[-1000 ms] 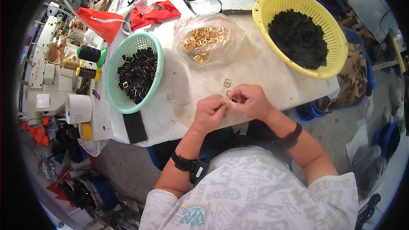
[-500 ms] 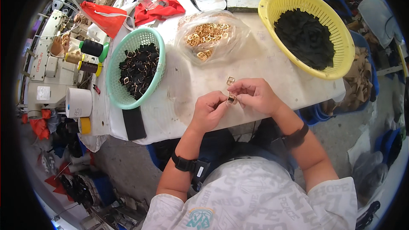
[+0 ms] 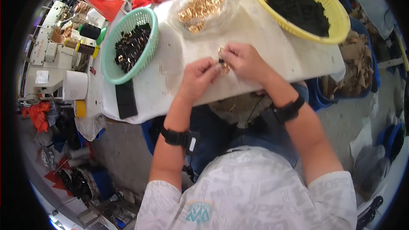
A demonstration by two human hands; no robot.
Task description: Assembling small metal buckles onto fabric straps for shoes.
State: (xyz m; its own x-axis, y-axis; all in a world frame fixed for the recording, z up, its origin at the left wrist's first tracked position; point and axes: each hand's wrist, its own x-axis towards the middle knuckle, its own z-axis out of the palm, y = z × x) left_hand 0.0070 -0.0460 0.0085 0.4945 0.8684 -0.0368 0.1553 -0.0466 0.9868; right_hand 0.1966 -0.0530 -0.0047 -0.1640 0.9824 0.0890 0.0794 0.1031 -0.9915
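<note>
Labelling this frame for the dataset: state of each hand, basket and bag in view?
left hand: fingers pinched on a small gold piece
right hand: pinched on the same gold piece
green basket: tilted, part full of black-and-gold pieces
yellow basket: upright, filled with black pieces
clear bag: open, holding gold pieces

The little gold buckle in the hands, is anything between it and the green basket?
Nothing visible: the gold buckle sits between both hands, and only bare white table lies between it and the green basket.
</note>
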